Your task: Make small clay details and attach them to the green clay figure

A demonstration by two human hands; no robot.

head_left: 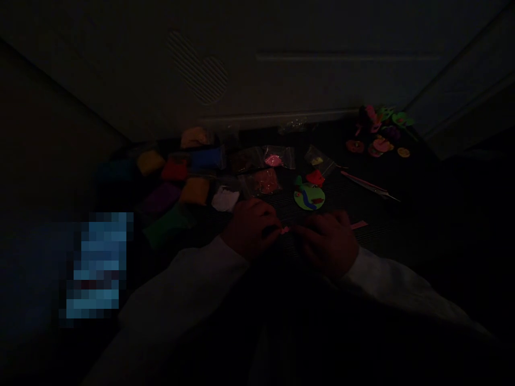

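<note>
The scene is very dark. My left hand [255,228] is closed, its thumb and fingertips pinching a small pink piece [285,230] that looks like modelling clay. Facing it, my right hand [328,241] has curled fingers, with the index fingertip at the other side of this piece. A flat pink strip [359,224] shows behind the right hand; whether that hand holds it is hidden. Just beyond both hands lies a round green clay piece [309,197] with blue, red and brown details. A red clay lump [315,177] sits behind it.
Several bags of coloured clay, among them a white one [226,198] and a green one [167,226], cover the table's left side. A pink-edged pointed tool [370,185] lies at right. Finished clay figures [378,145] stand at the back right. A blurred bright patch [98,262] is at left.
</note>
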